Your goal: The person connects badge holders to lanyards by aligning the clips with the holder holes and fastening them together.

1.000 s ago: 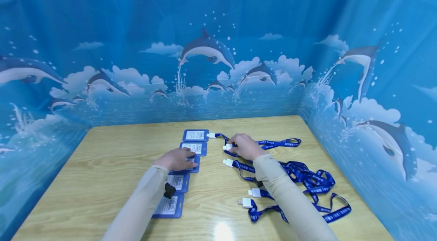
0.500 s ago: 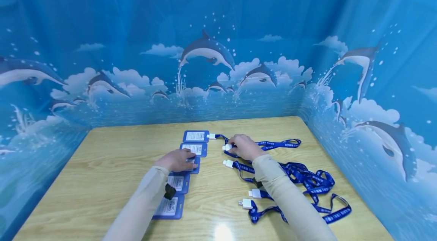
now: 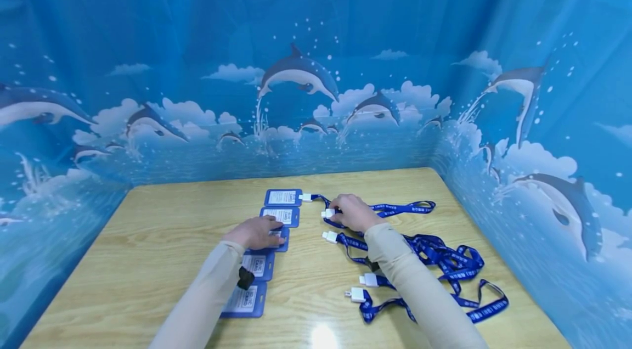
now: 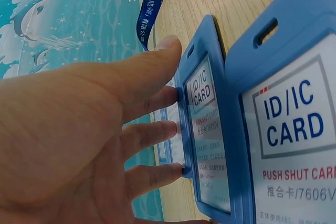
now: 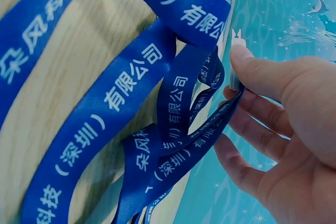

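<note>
Blue ID card holders lie in a column on the table. My left hand (image 3: 252,232) rests over the second holder (image 3: 293,217) and the third holder (image 3: 285,240), its fingertips touching them; in the left wrist view the fingers and thumb (image 4: 169,43) are spread loosely. To the right, my right hand (image 3: 356,213) pinches the white plastic clip (image 3: 327,213) of a blue lanyard between thumb and fingers. The right wrist view shows this clip (image 5: 234,80) at the fingertips, the printed strap (image 5: 197,148) trailing from it. At the far end a holder (image 3: 283,197) meets another lanyard's white clip (image 3: 306,197).
Two more holders, the fourth (image 3: 269,266) and nearest (image 3: 258,308), lie partly under the left forearm. Right of centre are several lanyards (image 3: 439,255), straps tangled, white clips (image 3: 356,294) pointing left. A dolphin-printed curtain (image 3: 296,135) borders the wooden table (image 3: 163,250).
</note>
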Action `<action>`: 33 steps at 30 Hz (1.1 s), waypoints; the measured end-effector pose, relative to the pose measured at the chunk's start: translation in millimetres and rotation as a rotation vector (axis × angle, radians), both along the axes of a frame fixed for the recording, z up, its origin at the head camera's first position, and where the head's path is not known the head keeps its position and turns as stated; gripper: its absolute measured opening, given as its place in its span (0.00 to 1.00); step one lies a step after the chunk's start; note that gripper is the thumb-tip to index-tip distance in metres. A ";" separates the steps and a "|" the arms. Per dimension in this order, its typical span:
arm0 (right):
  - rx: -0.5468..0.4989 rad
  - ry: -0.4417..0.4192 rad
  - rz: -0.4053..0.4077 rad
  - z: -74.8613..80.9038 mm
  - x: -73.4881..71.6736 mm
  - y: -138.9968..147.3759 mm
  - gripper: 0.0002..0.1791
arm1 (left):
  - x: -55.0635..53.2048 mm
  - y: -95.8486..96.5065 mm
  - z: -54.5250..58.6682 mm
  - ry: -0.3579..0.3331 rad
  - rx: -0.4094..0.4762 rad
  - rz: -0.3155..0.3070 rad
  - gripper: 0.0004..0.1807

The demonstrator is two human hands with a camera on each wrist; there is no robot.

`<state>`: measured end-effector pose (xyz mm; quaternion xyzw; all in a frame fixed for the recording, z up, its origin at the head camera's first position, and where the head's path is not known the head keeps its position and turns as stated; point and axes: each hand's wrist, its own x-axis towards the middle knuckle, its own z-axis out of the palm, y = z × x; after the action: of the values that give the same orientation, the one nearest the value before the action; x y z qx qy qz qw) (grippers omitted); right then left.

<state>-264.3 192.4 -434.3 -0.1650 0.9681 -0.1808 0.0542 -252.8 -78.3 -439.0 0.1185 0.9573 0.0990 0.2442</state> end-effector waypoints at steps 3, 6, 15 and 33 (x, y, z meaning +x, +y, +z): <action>-0.001 0.006 0.010 -0.8 -0.5 -0.5 0.15 | 0.1 -0.6 -0.3 0.002 -0.001 -0.003 0.32; -0.004 0.011 0.023 -1.7 -1.6 -1.4 0.15 | -0.2 -0.9 -0.5 -0.001 -0.003 0.000 0.32; -0.009 0.005 0.025 -2.9 -2.9 -3.6 0.14 | 0.6 1.9 -1.6 0.003 -0.015 0.009 0.32; -0.001 -0.004 0.009 -4.5 -2.5 -3.9 0.16 | 2.0 1.7 -2.3 0.013 0.004 0.020 0.32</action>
<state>-266.8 188.5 -438.8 -0.1688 0.9672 -0.1812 0.0567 -250.8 -76.6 -441.4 0.1100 0.9598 0.1027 0.2369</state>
